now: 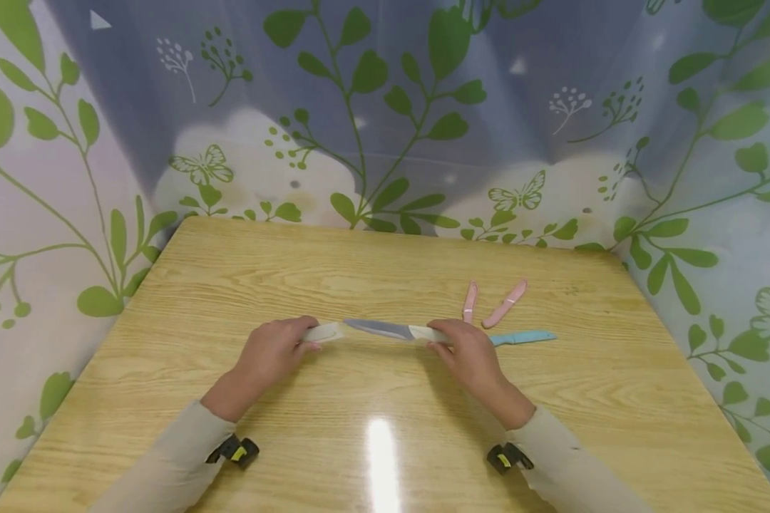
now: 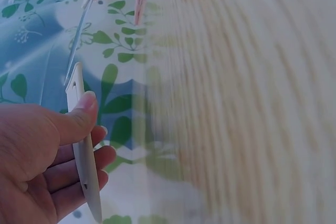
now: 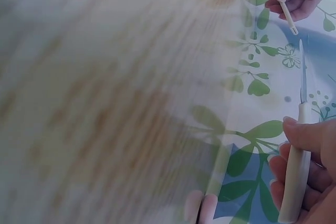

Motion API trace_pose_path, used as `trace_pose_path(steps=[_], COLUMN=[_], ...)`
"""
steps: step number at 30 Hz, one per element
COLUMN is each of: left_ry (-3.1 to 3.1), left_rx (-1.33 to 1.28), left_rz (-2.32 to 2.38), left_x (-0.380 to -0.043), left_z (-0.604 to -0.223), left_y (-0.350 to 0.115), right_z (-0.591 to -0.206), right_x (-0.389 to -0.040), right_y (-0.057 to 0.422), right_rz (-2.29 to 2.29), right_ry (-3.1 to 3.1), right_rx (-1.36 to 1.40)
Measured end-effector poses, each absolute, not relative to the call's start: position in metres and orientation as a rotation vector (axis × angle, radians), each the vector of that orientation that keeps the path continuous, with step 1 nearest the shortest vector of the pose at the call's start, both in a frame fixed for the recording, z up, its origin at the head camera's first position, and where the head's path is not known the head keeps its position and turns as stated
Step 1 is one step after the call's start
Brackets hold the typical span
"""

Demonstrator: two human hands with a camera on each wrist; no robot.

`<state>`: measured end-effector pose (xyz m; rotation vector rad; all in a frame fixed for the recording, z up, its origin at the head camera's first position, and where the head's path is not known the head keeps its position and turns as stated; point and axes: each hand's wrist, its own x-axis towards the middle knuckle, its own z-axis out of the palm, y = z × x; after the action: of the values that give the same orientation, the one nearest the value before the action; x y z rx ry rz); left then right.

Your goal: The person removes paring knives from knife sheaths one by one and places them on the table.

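My left hand (image 1: 272,349) holds a cream knife sheath (image 2: 86,171), pinched between thumb and fingers. Across from it, my right hand (image 1: 471,349) grips the cream handle (image 3: 296,177) of a kitchen knife (image 1: 385,328), whose bare grey blade (image 3: 303,80) points left. The blade's tip is very close to the sheath's mouth, with a small gap showing in the right wrist view. Both pieces are held above the wooden table (image 1: 244,271). Just beyond my right hand lies a light blue knife-shaped piece (image 1: 529,337), its near end hidden by the hand.
Two pink knife-shaped pieces, a smaller one (image 1: 470,303) and a longer one (image 1: 505,303), lie on the table behind my right hand. A leaf-patterned curtain (image 1: 385,142) stands along the table's back and sides. Light glares off the tabletop near the front.
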<state>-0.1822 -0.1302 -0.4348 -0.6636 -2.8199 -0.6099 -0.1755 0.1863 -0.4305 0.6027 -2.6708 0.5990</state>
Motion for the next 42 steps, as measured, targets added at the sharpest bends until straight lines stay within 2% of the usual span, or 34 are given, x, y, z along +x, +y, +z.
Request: trace_pose_path(steps=[19, 26, 42], left_ry=[-2.837, -2.826, -2.897], left_rx=[-0.573, -0.519, -0.442], left_rz=[-0.763, -0.804, -0.89], left_x=[-0.183, -0.186, -0.192], left_z=[-0.438, -0.44, -0.431], left_y=[-0.14, -0.143, -0.167], right_z=[-0.429, -0.428, -0.421], right_x=[-0.177, -0.184, -0.199], right_y=[0.164, 0.151, 0.11], right_rz=[0.877, 0.953, 1.624], right_ry=[-2.645, -2.644, -2.677], right_rx=[0.626, 0.558, 0.399])
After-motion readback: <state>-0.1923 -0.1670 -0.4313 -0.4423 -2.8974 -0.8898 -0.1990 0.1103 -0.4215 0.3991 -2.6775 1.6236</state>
